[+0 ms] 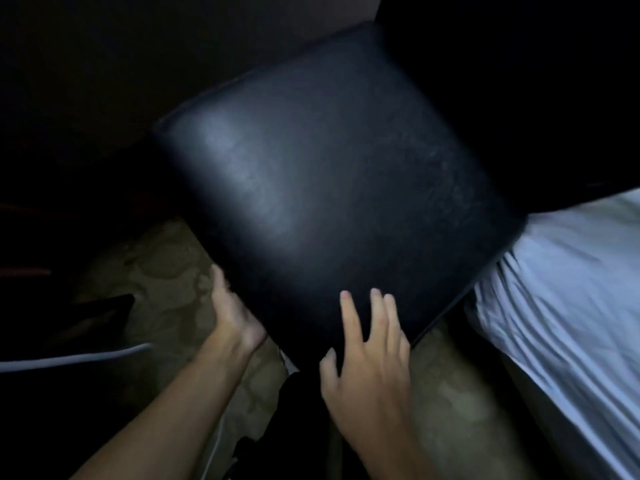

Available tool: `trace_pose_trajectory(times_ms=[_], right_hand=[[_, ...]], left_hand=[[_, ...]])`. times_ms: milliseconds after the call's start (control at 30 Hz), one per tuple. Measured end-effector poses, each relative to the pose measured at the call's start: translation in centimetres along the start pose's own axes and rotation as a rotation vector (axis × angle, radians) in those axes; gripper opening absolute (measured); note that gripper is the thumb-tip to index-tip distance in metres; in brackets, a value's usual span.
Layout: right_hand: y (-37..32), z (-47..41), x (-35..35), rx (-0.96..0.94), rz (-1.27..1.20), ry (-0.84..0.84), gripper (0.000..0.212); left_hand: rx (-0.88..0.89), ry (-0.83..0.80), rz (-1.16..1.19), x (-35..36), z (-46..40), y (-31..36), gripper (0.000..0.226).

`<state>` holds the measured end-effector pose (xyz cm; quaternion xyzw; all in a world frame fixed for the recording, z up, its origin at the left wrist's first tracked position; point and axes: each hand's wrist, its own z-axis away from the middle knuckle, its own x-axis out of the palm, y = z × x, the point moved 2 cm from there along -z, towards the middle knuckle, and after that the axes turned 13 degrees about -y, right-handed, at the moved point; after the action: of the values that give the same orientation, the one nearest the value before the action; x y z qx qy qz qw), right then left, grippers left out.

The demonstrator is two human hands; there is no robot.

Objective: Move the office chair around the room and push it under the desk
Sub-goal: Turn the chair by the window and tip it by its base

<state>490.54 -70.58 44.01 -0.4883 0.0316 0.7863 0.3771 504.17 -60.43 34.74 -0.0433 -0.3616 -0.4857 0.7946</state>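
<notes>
The office chair shows as a broad black padded leather cushion filling the middle of the dim view, turned at an angle. My left hand is against the cushion's lower left edge; its fingers go under or behind the edge and are hidden. My right hand lies flat on the cushion near its lower corner, fingers straight and spread. The room is very dark; I cannot make out a desk.
A bed with rumpled white sheets runs along the right, touching the chair's right corner. Patterned carpet shows below left. A pale cable crosses the floor at left, beside a dark flat object.
</notes>
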Motion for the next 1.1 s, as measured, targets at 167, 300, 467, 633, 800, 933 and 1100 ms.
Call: trace_pose_trajectory(times_ms=[167, 300, 467, 633, 800, 933, 1100], right_hand=[[2.5, -3.8, 3.8, 0.035, 0.097, -0.247, 0.091], [2.6, -4.0, 7.8, 0.034, 0.145, -0.34, 0.092], [1.8, -3.7, 8.3, 0.035, 0.224, -0.357, 0.09], [2.3, -4.4, 6.2, 0.041, 0.235, -0.476, 0.086], [1.7, -4.5, -1.9, 0.109, 0.182, -0.56, 0.076], [-1.1, -3.4, -10.1, 0.006, 0.154, -0.504, 0.062], [-5.9, -3.9, -20.8, -0.168, 0.111, -0.307, 0.049]], left_hand=[[0.038, 0.143, 0.002, -7.2, -0.9, -1.2, 0.059], [0.041, 0.216, 0.01, -11.7, -0.7, -2.5, 0.048], [0.057, 0.289, -0.003, -12.6, 1.1, -2.2, 0.052], [-0.034, 0.473, -0.269, -11.1, 3.0, -2.2, 0.041], [0.048, 0.572, -0.512, -6.1, 6.6, 0.7, 0.054], [0.043, 0.479, -0.688, 0.0, 9.6, 3.2, 0.047], [0.193, 0.328, -0.855, 11.1, 11.8, 5.9, 0.032]])
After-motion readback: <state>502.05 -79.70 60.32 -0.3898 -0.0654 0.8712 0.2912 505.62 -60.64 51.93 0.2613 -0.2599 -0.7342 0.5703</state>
